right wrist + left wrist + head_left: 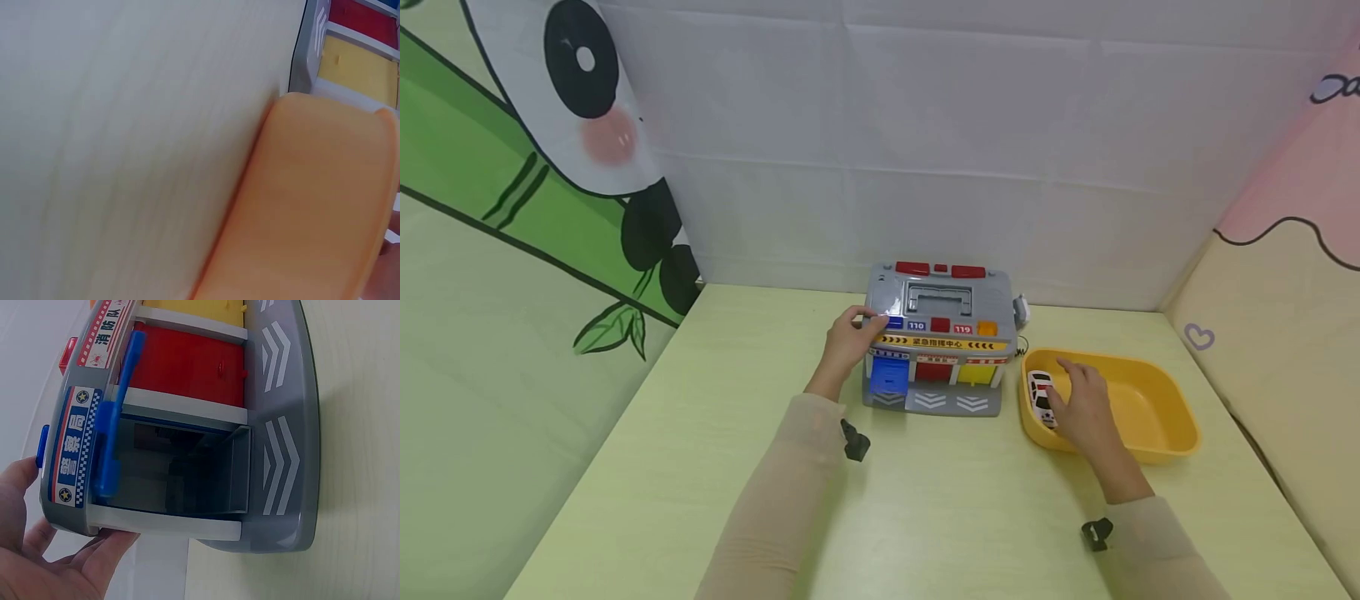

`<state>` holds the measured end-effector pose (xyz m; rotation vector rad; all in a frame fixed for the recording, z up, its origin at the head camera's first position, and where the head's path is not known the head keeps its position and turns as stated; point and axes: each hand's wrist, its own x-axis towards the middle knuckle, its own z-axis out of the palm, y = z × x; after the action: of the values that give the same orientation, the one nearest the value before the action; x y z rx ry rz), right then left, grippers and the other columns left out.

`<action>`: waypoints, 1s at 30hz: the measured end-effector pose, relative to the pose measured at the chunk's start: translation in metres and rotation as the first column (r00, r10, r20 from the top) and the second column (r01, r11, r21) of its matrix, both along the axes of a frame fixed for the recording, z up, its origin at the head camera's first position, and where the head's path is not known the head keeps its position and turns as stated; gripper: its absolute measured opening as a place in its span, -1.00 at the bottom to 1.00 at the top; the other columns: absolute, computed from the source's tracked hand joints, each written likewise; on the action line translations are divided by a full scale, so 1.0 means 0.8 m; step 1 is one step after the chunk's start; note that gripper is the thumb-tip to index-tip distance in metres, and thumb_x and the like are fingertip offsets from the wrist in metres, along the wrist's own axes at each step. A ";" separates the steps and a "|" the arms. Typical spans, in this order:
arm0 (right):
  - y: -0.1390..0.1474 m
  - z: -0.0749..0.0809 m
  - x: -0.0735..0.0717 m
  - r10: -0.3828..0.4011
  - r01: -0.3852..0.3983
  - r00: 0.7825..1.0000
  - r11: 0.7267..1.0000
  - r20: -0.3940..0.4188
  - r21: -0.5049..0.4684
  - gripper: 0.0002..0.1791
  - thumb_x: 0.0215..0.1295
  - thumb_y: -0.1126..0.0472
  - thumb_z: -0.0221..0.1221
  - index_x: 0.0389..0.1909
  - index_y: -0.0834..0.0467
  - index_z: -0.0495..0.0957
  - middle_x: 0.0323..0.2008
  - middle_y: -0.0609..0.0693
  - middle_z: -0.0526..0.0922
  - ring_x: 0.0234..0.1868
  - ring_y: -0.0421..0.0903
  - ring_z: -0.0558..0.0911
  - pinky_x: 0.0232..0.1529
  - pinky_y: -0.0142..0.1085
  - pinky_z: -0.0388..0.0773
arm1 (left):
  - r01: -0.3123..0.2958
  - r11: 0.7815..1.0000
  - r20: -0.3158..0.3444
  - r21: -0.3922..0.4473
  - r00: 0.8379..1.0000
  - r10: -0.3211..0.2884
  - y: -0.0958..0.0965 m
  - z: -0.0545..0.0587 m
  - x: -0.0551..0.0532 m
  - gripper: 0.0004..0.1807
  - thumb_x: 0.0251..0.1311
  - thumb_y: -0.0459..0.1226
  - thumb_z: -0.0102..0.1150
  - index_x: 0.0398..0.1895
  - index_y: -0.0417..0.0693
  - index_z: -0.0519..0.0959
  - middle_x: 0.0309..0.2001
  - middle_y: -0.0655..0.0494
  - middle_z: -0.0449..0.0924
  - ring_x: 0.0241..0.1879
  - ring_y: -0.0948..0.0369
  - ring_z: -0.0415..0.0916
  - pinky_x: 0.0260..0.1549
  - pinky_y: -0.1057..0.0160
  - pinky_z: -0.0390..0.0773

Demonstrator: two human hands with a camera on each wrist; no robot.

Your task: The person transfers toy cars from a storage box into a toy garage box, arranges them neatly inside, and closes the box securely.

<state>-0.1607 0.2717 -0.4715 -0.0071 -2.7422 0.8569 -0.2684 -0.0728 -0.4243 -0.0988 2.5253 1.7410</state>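
A grey toy garage (936,342) with blue, red and yellow doors stands on the table. My left hand (847,343) grips its left front corner, a finger on the blue button (42,446) at the roof edge. The blue door (111,434) is swung outward, baring the hollow bay (187,469) behind it. My right hand (1084,408) reaches into the yellow tray (1157,408), fingers apart beside a white toy police car (1042,398). The car lies against the tray's left wall. In the right wrist view the tray wall hides most of that hand.
A small grey-and-white part (1022,312) sticks out from the garage's right side, with a coiled cord (1022,346) below. The red door (934,372) and yellow door (977,374) are closed. White cloth (925,167) hangs behind the table (940,500); printed cloths flank it.
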 end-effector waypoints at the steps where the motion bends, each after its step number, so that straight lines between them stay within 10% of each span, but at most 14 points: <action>1: 0.001 0.000 0.000 0.003 -0.003 1.000 1.000 0.008 -0.004 -0.43 0.37 0.31 0.13 0.33 0.41 0.22 0.16 0.46 0.25 0.19 0.41 0.22 0.16 0.27 0.25 | -0.001 1.000 0.002 -0.003 1.000 0.001 0.000 0.000 0.000 -0.59 0.31 0.07 0.13 0.06 0.03 0.48 0.09 -0.09 0.50 0.05 -0.03 0.46 0.08 -0.06 0.48; 30: 0.014 0.011 -0.013 0.090 -0.104 0.964 0.994 0.248 0.045 -0.42 0.38 0.27 0.12 0.32 0.44 0.21 0.12 0.46 0.27 0.11 0.36 0.34 0.15 0.23 0.33 | 0.006 1.000 -0.006 0.031 1.000 -0.005 -0.002 -0.005 0.002 -0.51 0.29 0.12 0.13 0.12 0.04 0.47 0.23 -0.14 0.41 0.17 -0.08 0.40 0.13 -0.12 0.43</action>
<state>-0.1709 0.2827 -0.4627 0.0349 -3.0212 0.8531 -0.2670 -0.0743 -0.4280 -0.0853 2.4992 1.7796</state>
